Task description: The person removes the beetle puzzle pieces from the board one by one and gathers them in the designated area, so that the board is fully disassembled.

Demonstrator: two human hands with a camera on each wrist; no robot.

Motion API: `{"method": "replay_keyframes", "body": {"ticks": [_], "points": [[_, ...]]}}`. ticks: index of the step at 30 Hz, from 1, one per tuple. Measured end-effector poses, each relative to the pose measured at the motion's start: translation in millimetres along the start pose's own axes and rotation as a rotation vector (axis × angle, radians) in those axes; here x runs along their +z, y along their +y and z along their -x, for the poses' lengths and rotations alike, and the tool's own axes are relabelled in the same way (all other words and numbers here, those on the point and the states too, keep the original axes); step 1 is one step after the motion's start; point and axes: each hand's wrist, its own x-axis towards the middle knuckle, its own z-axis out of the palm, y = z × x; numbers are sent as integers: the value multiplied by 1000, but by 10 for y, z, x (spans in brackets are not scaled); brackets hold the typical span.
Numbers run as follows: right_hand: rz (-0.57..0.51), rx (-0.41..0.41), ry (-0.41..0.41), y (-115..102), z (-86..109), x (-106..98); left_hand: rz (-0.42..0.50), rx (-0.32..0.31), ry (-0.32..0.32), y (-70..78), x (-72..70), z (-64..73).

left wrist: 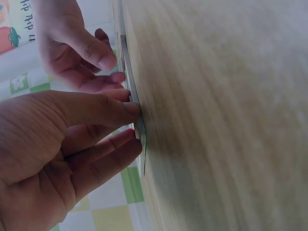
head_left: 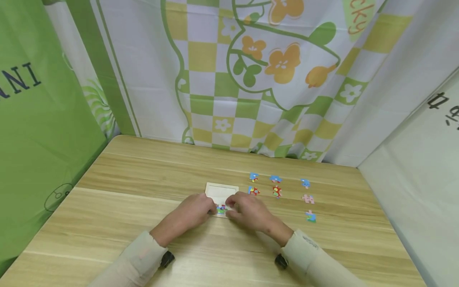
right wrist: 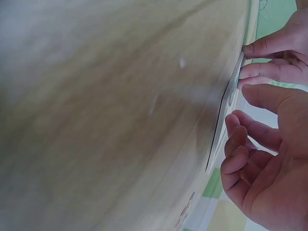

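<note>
A pale wooden puzzle tray (head_left: 222,192) lies flat on the table, with colourful jigsaw pieces (head_left: 221,209) along its near side. My left hand (head_left: 195,209) is at the tray's near left corner. In the left wrist view, the thumb of this left hand (left wrist: 72,139) grips the tray's edge (left wrist: 131,67), with its other fingertips at the tray's face. Over the near right part of the tray, my right hand (head_left: 251,211) has loosely bent fingers. In the right wrist view, the right hand (right wrist: 269,154) shows a gap between thumb and fingers, with nothing visible in it.
Several loose jigsaw pieces lie right of the tray, among them a red one (head_left: 277,191), a pink one (head_left: 308,199) and a blue-green one (head_left: 310,216). A patterned curtain (head_left: 229,99) hangs behind the wooden table (head_left: 154,167). Green cloth (head_left: 43,119) hangs at the left.
</note>
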Motion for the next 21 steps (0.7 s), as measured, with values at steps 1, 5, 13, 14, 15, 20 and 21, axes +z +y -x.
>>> {"method": "replay_keyframes", "body": {"ticks": [1, 5, 13, 14, 15, 20, 21], "points": [[10, -1, -5, -6, -8, 8, 0, -1, -1, -1, 2, 0], [48, -12, -13, -26, -28, 32, 10, -4, 3, -1, -1, 4], [57, -14, -7, -55, -37, 40, 14, -16, -15, 8, -19, 3], [51, -11, -11, -59, -38, 39, 14, -16, -17, 7, -19, 2], [48, -6, -14, -63, -40, 36, 15, -19, -23, 5, -19, 0], [22, 17, -27, -77, -45, 46, 52, -3, -34, -27, -22, 22], [12, 23, -30, -81, -46, 50, 55, 1, -38, -41, -23, 32]]}}
